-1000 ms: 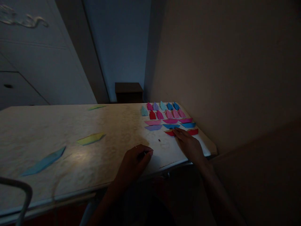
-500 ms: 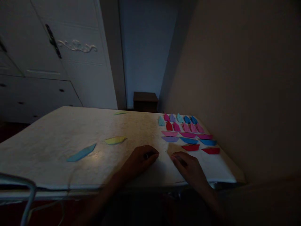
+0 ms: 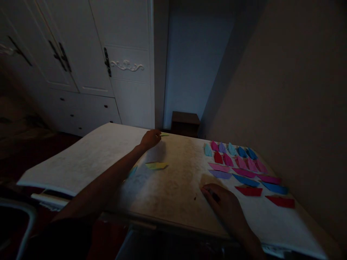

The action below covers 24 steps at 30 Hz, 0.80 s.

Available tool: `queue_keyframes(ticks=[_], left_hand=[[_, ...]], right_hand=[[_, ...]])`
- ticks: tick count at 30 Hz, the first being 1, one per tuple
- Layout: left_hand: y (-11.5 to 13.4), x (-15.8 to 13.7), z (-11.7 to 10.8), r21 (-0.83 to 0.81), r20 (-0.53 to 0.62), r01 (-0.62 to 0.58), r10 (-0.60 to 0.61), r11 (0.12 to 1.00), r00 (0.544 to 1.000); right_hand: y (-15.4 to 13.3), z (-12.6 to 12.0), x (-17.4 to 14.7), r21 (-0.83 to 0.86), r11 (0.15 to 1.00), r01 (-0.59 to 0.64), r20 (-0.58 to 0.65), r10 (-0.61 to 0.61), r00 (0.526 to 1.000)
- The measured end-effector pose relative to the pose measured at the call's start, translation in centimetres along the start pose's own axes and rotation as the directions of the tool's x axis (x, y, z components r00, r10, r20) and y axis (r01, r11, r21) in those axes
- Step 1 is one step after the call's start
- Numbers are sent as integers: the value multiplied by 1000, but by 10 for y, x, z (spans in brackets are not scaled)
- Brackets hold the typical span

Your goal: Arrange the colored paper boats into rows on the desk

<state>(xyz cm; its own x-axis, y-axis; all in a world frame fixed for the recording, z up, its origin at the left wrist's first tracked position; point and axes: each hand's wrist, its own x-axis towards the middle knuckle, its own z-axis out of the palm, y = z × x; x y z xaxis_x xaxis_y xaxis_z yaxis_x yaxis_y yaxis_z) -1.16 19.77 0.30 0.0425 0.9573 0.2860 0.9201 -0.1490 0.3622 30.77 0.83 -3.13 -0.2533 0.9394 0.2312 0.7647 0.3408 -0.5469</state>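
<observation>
Seen from the head camera, 22 folded papers lay in a dim room. Eleven small pointed papers [image 3: 227, 159] stood in two rows at center right of the frame: three pink, two magenta, two pale blue, two blue, one lavender, one red. Nearer were eight boat-shaped papers [image 3: 245, 180]: two magenta, two blue, two red, one pink, one lavender. Near center lay a yellow paper [image 3: 157, 165] and a light-blue paper [image 3: 132, 171] partly hidden by the forearm. The left hand [image 3: 151, 139] had its grip nearly closed at one end of a yellow-green paper [image 3: 165, 134]; pinch or mere touch was unclear. The right hand [image 3: 221, 200] curled low at lower right, any hold undeterminable. The pale, stained surface [image 3: 173, 202] spanned the frame beneath a white wardrobe [image 3: 132, 94] at upper left, a brown cabinet [image 3: 185, 118] at center and a wall [image 3: 292, 83] at right.
</observation>
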Motion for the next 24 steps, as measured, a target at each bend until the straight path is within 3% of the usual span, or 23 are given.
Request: queue_keyframes(ticks=[5, 11, 24], left_hand=[[-8, 19, 19, 108, 48, -1, -4, 994, 999], [-12, 31, 27, 186, 119, -61, 40, 981, 992], [0, -2, 10, 216, 135, -135, 108, 967, 985]], right_hand=[[0, 0, -5, 4, 1000, 30, -7, -30, 1000], [-2, -1, -6, -10, 999, 43, -20, -43, 999], [-4, -3, -6, -40, 996, 75, -7, -75, 997]])
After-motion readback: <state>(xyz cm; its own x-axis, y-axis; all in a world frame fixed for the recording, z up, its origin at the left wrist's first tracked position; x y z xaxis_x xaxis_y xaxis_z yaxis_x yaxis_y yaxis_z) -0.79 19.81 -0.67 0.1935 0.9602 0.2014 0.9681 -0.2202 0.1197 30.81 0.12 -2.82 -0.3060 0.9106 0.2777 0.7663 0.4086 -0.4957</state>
